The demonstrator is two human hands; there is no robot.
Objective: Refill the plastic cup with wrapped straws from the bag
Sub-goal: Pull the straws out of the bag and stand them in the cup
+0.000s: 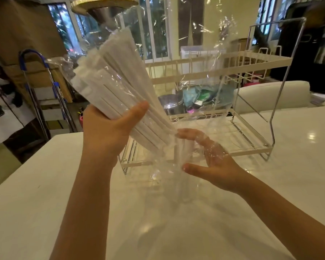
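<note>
My left hand (105,132) grips a thick bundle of white paper-wrapped straws (109,72) that is still partly inside a clear plastic bag (221,53). The bundle tilts, its top up to the left and its lower ends pointing down to the right. The loose bag billows up over the right side. Under the lower ends a clear plastic cup (169,181) stands on the white table (45,184), with a few straws (176,152) upright in it. My right hand (214,164) curves around the cup's top under the plastic film, thumb on the near side and fingers by the straw ends.
A white two-tier wire dish rack (251,61) stands on the table just behind the cup and hands. A folding trolley with a blue handle (32,55) and cardboard boxes (26,30) are off the table's left edge. A pale chair back (270,94) is behind on the right.
</note>
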